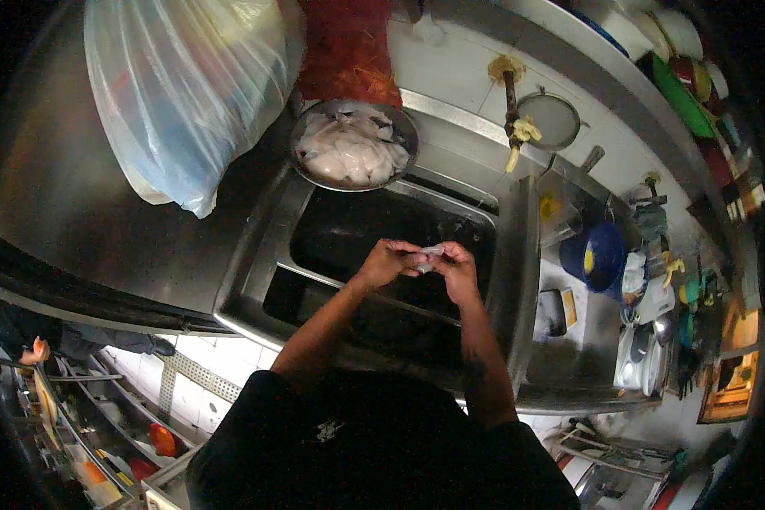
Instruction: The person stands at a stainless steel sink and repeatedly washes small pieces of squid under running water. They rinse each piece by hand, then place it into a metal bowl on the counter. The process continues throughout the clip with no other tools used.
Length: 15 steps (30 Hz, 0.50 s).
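Over the two-basin metal sink (268, 229), my left hand (388, 262) and my right hand (456, 263) meet in front of me. Between their fingertips they pinch a small whitish, soft-looking piece (431, 255), partly hidden by the fingers. It resembles the pale flesh in the bowl, but its kind is too small to make out. At the sink's far left corner stands a round metal bowl (348, 188), heaped with slick white pieces that look like squid (353, 149). The bowl is apart from both hands.
A bulging translucent plastic bag (187, 93) sits on the left metal counter (102, 263). Behind the bowl is a red mesh sack (344, 47). A wall tap (510, 110) with cloth tied on it juts over the sink. Right stands a blue bucket (593, 259). Another person's hand (34, 351) shows far left.
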Available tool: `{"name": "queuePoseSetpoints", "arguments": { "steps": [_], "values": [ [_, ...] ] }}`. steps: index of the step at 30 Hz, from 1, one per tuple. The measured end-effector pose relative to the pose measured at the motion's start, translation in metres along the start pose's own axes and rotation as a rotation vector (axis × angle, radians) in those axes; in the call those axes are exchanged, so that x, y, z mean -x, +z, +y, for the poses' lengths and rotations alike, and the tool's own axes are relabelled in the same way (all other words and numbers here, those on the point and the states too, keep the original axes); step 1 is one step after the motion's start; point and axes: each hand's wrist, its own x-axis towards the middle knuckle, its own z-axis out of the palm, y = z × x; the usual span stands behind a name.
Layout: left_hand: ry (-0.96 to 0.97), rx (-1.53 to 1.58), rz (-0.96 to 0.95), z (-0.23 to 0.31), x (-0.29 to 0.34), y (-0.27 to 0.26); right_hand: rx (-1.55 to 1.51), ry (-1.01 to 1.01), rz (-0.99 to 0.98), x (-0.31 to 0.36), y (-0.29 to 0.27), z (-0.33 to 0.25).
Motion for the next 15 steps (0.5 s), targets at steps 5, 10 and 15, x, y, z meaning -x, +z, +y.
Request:
{"name": "queuePoseSetpoints", "arguments": {
  "steps": [5,10,15],
  "values": [
    [0.056,0.117,0.082,-0.005,-0.015,-0.002,0.068,-0.047,0.088,-0.017,-0.01,0.001],
    [0.098,0.034,0.123,-0.024,-0.016,-0.021,-0.261,0.034,0.202,-0.015,0.006,-0.015],
    [0.009,-1.332,-0.075,-0.073,-0.026,-0.06,0.251,0.289,-0.1,-0.042,0.007,-0.03]
  ]
}}
